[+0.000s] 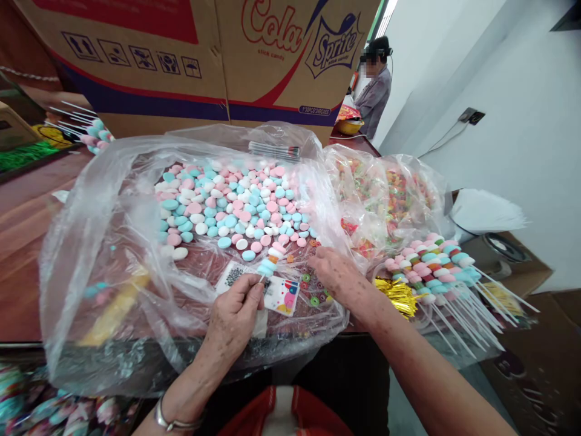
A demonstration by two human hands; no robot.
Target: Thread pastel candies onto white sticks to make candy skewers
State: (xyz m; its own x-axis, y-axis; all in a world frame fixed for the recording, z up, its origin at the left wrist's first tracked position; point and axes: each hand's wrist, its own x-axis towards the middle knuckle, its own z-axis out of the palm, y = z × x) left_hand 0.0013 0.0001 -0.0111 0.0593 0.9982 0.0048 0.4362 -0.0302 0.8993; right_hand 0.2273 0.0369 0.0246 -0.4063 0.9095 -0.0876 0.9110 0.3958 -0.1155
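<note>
My left hand (238, 309) is closed around the lower end of a candy skewer (269, 264), thumb against the forefinger. Blue, orange, white and pink pieces are stacked on the skewer, which leans up and away. To its right, my right hand (338, 277) has its fingers curled together over small ring-shaped candies (314, 301); whatever is at its fingertips is hidden. Beneath the skewer lies a white printed card (284, 298) with small dark beads beside it. Pink, white and blue marshmallow candies (240, 206) spread beyond both hands on a clear plastic bag (104, 200).
Finished skewers (431, 266) lie piled at the right beside gold tinsel ties (398, 295). Behind them is a bag of colourful gummies (385, 188). A large cardboard box (181, 79) blocks the back. Another person (376, 91) stands far off near the wall.
</note>
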